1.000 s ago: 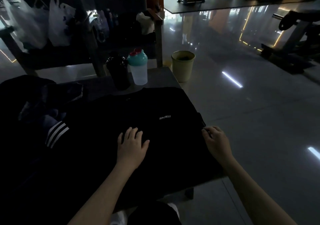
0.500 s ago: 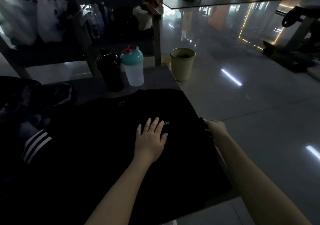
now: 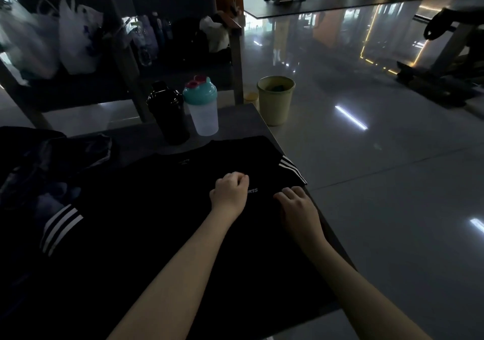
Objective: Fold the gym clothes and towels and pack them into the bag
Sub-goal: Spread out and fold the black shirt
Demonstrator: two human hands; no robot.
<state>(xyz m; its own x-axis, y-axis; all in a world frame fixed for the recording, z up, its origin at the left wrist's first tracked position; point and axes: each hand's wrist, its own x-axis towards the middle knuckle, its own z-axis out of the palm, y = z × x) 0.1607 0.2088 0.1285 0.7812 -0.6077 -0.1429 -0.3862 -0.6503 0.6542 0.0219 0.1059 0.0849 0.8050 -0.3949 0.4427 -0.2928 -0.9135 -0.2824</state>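
Observation:
A black T-shirt point(image 3: 162, 221) lies spread flat on the dark table point(image 3: 235, 119), its small white chest logo between my hands. The shirt's right sleeve point(image 3: 289, 168), with white stripes, lies folded in over the shirt's body near the table's right edge. The striped left sleeve point(image 3: 60, 227) lies flat at the left. My left hand point(image 3: 230, 191) rests on the chest as a closed fist, knuckles up. Just right of it, my right hand point(image 3: 297, 204) lies palm down on the fabric below the folded sleeve, fingers extended.
A heap of dark clothes point(image 3: 52, 172) fills the table's left side. A black bottle point(image 3: 167, 114) and a clear shaker with a teal lid point(image 3: 203, 108) stand at the back edge. A green bin point(image 3: 275, 100) stands on the floor beyond, chairs with plastic bags point(image 3: 76, 33) behind.
The right sleeve, held at the table's edge before, now lies folded over the shirt. My right hand moved inward onto the shirt. My left hand went from flat to a fist.

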